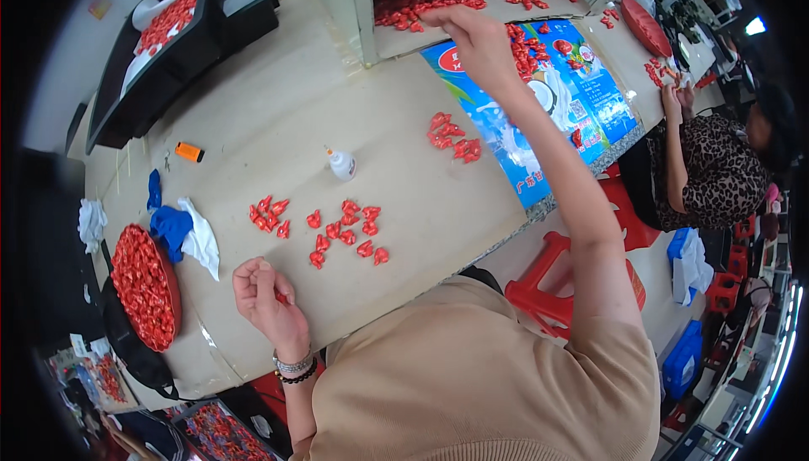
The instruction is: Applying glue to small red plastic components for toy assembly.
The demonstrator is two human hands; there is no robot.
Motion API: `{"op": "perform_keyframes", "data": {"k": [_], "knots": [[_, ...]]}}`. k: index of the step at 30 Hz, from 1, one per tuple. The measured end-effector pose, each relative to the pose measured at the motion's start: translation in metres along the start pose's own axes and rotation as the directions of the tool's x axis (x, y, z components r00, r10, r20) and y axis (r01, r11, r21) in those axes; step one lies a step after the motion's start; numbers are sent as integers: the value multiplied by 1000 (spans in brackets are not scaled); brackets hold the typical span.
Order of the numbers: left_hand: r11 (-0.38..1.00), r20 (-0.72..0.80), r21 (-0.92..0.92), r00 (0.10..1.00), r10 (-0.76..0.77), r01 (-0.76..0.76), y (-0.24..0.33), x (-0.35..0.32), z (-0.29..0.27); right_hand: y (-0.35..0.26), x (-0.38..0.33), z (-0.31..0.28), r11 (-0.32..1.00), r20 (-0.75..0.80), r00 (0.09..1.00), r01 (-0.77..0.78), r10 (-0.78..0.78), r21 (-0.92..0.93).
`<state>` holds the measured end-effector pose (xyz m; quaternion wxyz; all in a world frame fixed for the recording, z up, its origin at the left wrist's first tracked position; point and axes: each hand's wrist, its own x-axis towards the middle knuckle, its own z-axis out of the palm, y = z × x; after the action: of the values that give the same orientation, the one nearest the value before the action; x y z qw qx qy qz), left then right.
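My left hand (270, 297) is above the table near its front edge, fingers curled, with a small glossy red piece (282, 298) showing against the palm. Just beyond it lie a loose cluster of small red pieces (348, 221) and a tighter group (268, 215). My right hand (480, 44) reaches far forward to the edge of a heap of red pieces (430, 8) under a pale box-like frame (358, 6). Its fingers are bent together; what is between the tips is hidden. Beneath that forearm, more red pieces (527, 52) lie on a blue printed sheet (522, 170).
A small white dropper bottle (342, 165) stands mid-table, with an orange box (189, 152) farther left. Blue cloth (171, 229) lies by a round red tray (173, 309) heaped with pieces. A black bin (181, 65) stands back left. Another person (708, 158) works at right, near red stools (539, 284).
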<state>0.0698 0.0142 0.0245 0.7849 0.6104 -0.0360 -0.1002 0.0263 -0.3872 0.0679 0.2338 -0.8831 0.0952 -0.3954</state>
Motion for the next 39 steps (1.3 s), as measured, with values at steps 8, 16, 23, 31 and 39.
{"op": "perform_keyframes", "data": {"k": [8, 16, 23, 31, 39], "knots": [[976, -67, 195, 991, 112, -97, -17, -1, 9, 99, 66, 44, 990, 304, 946, -136, 116, 46], [964, -68, 250, 991, 115, -95, -16, -3, 13, 107, 78, 44, 984, 331, 927, -176, 178, -37], [954, -75, 282, 989, 125, -99, -19, -4, 13, 94, 60, 59, 998, 291, 956, -48, 37, 32], [939, -78, 333, 989, 124, -91, -17, -7, 16, 82, 47, 68, 927, 417, 908, 179, -28, -328], [932, -75, 351, 990, 123, -90, -18, -6, 17, 90, 50, 59, 952, 332, 938, 191, -104, -239]]}}
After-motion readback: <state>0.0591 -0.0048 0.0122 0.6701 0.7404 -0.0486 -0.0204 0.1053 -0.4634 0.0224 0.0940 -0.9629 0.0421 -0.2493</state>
